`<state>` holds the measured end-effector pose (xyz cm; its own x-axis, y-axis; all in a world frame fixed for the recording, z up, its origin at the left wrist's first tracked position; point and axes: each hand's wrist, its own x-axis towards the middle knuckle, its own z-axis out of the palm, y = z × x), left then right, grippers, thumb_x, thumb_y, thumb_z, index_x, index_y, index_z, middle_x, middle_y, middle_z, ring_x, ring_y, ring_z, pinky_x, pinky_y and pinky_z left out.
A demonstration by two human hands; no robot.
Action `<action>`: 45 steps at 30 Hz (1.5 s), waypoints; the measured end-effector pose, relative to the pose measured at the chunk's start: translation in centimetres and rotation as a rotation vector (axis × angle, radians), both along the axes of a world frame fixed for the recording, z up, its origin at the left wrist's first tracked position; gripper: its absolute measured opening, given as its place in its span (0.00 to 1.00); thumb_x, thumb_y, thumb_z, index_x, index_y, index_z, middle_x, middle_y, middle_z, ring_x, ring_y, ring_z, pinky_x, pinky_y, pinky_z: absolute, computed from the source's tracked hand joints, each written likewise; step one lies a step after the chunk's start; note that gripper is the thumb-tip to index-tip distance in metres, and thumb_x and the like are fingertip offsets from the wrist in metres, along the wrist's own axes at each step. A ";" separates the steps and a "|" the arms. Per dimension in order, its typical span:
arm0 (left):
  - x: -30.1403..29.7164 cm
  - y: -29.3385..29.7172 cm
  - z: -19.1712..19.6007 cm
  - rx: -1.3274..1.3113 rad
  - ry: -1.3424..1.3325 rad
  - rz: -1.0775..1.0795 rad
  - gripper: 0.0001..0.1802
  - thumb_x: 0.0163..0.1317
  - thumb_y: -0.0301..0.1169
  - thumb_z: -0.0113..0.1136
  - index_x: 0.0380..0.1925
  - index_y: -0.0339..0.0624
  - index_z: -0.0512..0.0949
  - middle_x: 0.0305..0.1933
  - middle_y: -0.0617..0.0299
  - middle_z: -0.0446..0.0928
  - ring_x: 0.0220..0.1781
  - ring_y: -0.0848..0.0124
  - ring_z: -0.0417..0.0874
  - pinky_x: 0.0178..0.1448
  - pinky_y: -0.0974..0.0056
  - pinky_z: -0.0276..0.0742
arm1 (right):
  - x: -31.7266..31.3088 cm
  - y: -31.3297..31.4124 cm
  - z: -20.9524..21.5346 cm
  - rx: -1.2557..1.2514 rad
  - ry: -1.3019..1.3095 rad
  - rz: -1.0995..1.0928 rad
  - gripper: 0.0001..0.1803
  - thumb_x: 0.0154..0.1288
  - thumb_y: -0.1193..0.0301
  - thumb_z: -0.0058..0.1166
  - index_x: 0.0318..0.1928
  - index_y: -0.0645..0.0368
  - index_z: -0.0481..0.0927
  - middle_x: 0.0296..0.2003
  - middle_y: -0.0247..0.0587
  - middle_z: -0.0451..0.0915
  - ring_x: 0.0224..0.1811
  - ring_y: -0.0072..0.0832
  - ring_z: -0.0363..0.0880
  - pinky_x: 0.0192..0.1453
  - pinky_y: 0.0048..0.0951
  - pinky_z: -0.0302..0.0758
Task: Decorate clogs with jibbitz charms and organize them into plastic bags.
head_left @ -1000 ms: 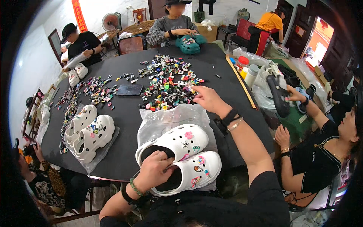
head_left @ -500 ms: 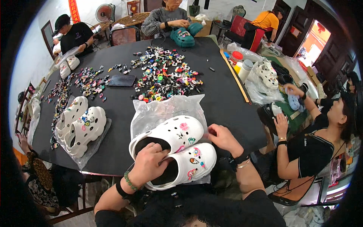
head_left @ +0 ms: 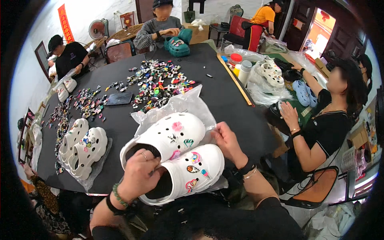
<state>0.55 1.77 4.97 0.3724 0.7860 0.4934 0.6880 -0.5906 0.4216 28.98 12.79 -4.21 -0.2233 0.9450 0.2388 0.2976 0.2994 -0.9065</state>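
Note:
A pair of white clogs [head_left: 172, 130] with colourful charms lies side by side in front of me, toes to the right. My left hand [head_left: 141, 172] is closed on the clogs' adjoining inner sides, fingers inside the openings. A clear plastic bag [head_left: 196, 102] lies under and behind the clogs, its far corner raised. By the toes, my right hand [head_left: 229, 144] pinches the bag's right edge, thumb and fingers together. Heaps of small colourful shoe charms [head_left: 160, 84] are spread beyond.
Another pair of charm-studded white clogs [head_left: 86, 148] rests on plastic at left. A dark phone [head_left: 119, 99] lies among the charms. A yellow wooden strip [head_left: 236, 82] runs along the right edge. Co-workers sit around the table, one across handling green clogs [head_left: 177, 46].
The view has shifted, and the white clogs sit slightly further left and tilted. My right hand has closed on the bag's edge, and the bag's far corner has risen. My left hand keeps its hold.

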 end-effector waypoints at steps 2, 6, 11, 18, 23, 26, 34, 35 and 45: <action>0.9 1.3 2.1 0.016 0.076 -0.047 0.11 0.41 0.21 0.67 0.29 0.34 0.82 0.25 0.56 0.71 0.31 0.54 0.76 0.36 0.55 0.73 | 1.8 0.9 1.2 0.023 0.137 -0.065 0.08 0.72 0.69 0.53 0.43 0.60 0.72 0.31 0.34 0.77 0.34 0.19 0.73 0.40 0.26 0.73; 4.8 4.8 4.6 0.078 0.092 -0.131 0.09 0.45 0.24 0.67 0.30 0.38 0.82 0.29 0.55 0.71 0.35 0.54 0.76 0.40 0.54 0.74 | 7.8 3.1 2.8 0.143 0.353 -0.177 0.06 0.72 0.71 0.53 0.41 0.59 0.73 0.32 0.27 0.77 0.33 0.14 0.71 0.37 0.19 0.70; 11.9 11.2 3.5 0.147 -0.032 -0.237 0.04 0.46 0.26 0.63 0.23 0.36 0.79 0.26 0.53 0.72 0.34 0.52 0.76 0.40 0.51 0.72 | 17.7 7.0 0.1 0.086 0.278 -0.359 0.09 0.71 0.72 0.53 0.47 0.65 0.75 0.35 0.34 0.82 0.34 0.16 0.76 0.39 0.19 0.73; 20.4 18.7 -3.4 0.020 -0.021 -0.159 0.09 0.50 0.32 0.60 0.20 0.36 0.80 0.29 0.48 0.75 0.38 0.50 0.79 0.43 0.50 0.75 | 26.1 6.8 -7.7 0.128 -0.125 -0.696 0.23 0.66 0.73 0.58 0.60 0.64 0.69 0.47 0.50 0.82 0.37 0.30 0.82 0.42 0.29 0.79; 23.6 20.5 -7.6 -0.134 0.008 -0.091 0.10 0.53 0.32 0.61 0.22 0.36 0.81 0.33 0.46 0.78 0.40 0.49 0.80 0.49 0.50 0.76 | 24.2 2.6 -5.3 0.154 -0.183 -0.811 0.19 0.66 0.75 0.56 0.57 0.63 0.72 0.55 0.47 0.74 0.50 0.34 0.79 0.51 0.31 0.77; 23.8 20.6 -8.8 -0.092 0.002 -0.098 0.10 0.53 0.32 0.61 0.23 0.34 0.81 0.34 0.44 0.78 0.41 0.48 0.80 0.50 0.50 0.76 | 21.1 0.2 -3.1 0.293 -0.198 -0.820 0.16 0.67 0.77 0.55 0.55 0.63 0.73 0.59 0.46 0.70 0.56 0.35 0.75 0.54 0.30 0.76; 22.2 18.7 -8.1 0.017 0.287 -0.039 0.10 0.52 0.37 0.63 0.24 0.42 0.85 0.30 0.52 0.82 0.34 0.57 0.85 0.36 0.57 0.81 | 11.2 -3.2 0.9 0.765 -0.383 -0.676 0.09 0.66 0.78 0.50 0.46 0.65 0.75 0.56 0.55 0.74 0.58 0.49 0.73 0.64 0.47 0.67; 21.1 17.7 -7.6 0.096 0.305 -0.131 0.10 0.51 0.37 0.63 0.22 0.42 0.84 0.27 0.52 0.81 0.33 0.55 0.83 0.37 0.54 0.78 | 9.8 -3.9 0.9 0.774 -0.446 -0.646 0.08 0.68 0.78 0.50 0.46 0.65 0.74 0.56 0.56 0.73 0.59 0.50 0.72 0.65 0.47 0.67; 1.7 6.6 -3.9 0.069 -0.163 0.037 0.12 0.51 0.28 0.65 0.37 0.37 0.82 0.37 0.53 0.81 0.44 0.54 0.81 0.51 0.52 0.75 | -2.9 -5.7 -3.4 0.659 -0.315 0.005 0.13 0.62 0.84 0.50 0.47 0.62 0.74 0.58 0.55 0.70 0.53 0.46 0.72 0.56 0.44 0.69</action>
